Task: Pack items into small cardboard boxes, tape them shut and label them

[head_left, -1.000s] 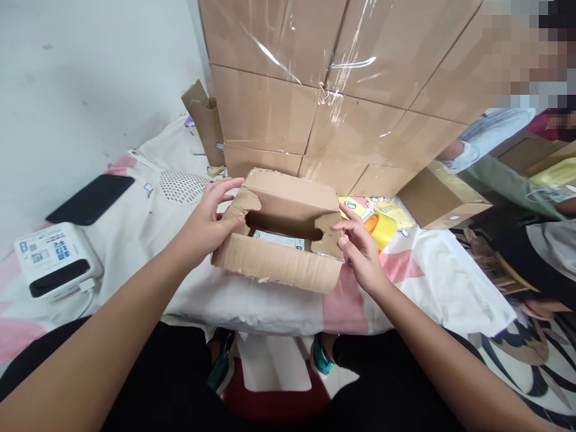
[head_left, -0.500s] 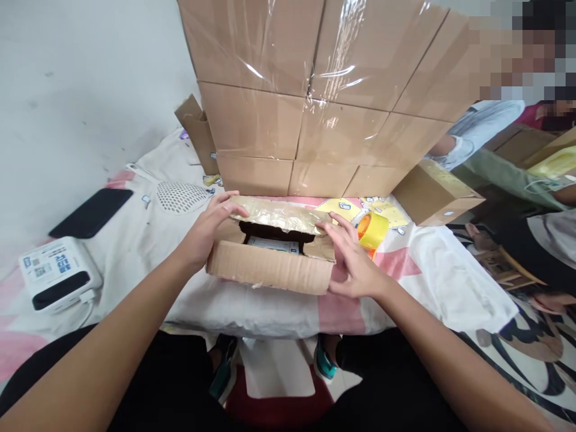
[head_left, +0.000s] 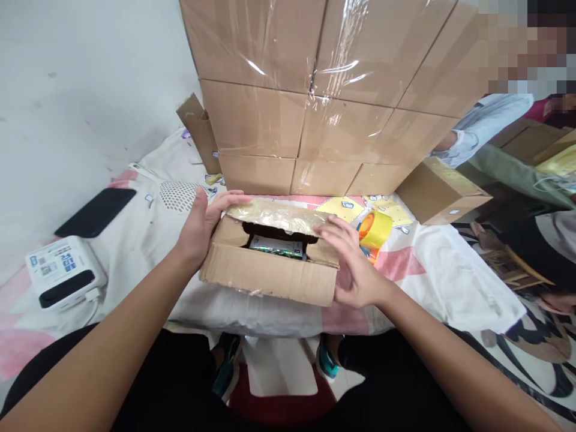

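Note:
A small worn cardboard box [head_left: 265,276] sits on a cloth-covered table in front of me. Its taped far flap [head_left: 274,215] is folded down over the opening, leaving a dark gap where a packaged item [head_left: 275,246] shows inside. My left hand [head_left: 200,223] grips the box's left end, thumb up, fingers on the far flap. My right hand [head_left: 353,264] presses flat on the right side flap and the box's right end.
A wall of plastic-wrapped cartons [head_left: 324,90] stands right behind the box. A yellow tape roll [head_left: 375,231] lies to its right, near a loose carton [head_left: 438,192]. A white label printer [head_left: 65,279] and black phone [head_left: 94,213] lie left. Another person [head_left: 508,150] sits at right.
The far flap, upright a second ago, has been folded down over the opening. Both hands have shifted onto the box ends, and the box has tipped slightly toward me.

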Available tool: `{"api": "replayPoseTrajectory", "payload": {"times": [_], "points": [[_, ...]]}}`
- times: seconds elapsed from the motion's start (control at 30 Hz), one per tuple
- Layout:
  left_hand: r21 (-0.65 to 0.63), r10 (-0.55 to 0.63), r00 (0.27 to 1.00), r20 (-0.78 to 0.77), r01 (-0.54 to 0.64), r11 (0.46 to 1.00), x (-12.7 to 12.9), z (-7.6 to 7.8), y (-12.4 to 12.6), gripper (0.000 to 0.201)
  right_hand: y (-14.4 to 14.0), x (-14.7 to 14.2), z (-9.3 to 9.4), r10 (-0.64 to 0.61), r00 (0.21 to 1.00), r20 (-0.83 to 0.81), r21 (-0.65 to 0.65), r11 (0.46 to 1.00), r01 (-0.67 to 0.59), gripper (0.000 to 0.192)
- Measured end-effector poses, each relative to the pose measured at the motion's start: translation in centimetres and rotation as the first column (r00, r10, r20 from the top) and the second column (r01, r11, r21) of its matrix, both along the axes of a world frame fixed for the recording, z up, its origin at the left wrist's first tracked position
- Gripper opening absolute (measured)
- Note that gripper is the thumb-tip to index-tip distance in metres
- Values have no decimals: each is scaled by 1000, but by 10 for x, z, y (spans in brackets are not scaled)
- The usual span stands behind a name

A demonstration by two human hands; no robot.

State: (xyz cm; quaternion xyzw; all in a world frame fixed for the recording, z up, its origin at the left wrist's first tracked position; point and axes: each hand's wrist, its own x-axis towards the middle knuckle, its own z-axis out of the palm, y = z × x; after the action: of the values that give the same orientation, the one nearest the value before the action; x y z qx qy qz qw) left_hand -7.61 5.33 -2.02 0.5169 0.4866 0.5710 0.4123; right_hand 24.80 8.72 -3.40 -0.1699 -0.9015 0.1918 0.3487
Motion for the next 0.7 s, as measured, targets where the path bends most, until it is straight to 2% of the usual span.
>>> {"api": "replayPoseTrajectory", "payload": {"times": [0.03,0.07,0.13,0.17,0.23,0.3,0.37,0.43,0.5,0.6,0.7], "points": [[-10,-2,1000,27,2,1000,-1,0,1,78,-2,-2,-1,-26,999,20,21,999,26,78],[-20,-7,999,50,8,1000,-2,1,2,79,-5,-6,-1,-69,998,11,25,997,69,66],[-48,-36,995,90,41,998,-6,3,4,82,-11,-14,0,-159,985,-60,-27,987,158,33],[-62,-50,993,106,57,996,-9,4,5,84,-14,-17,1,-186,977,-100,-75,981,179,22],[-66,-48,994,94,54,996,-13,6,6,85,-17,-22,4,-218,961,-169,-197,963,184,20],[-12,-21,1000,7,21,1000,-14,9,5,82,-18,-22,7,-252,940,-231,-310,935,174,17],[90,-8,996,-90,16,996,-12,12,3,79,-19,-21,9,-246,932,-267,-330,932,152,26],[179,-18,991,-136,42,983,-8,15,0,78,-22,-18,11,-183,951,-247,-218,967,129,39],[212,-30,988,-148,62,975,-4,16,-3,79,-25,-14,13,-125,977,-174,-37,992,120,38],[178,-24,988,-155,52,983,0,17,-3,78,-28,-11,13,-123,992,-17,189,974,124,38],[155,11,986,-164,15,988,1,16,-1,76,-29,-9,11,-128,988,83,259,960,103,44]]}}
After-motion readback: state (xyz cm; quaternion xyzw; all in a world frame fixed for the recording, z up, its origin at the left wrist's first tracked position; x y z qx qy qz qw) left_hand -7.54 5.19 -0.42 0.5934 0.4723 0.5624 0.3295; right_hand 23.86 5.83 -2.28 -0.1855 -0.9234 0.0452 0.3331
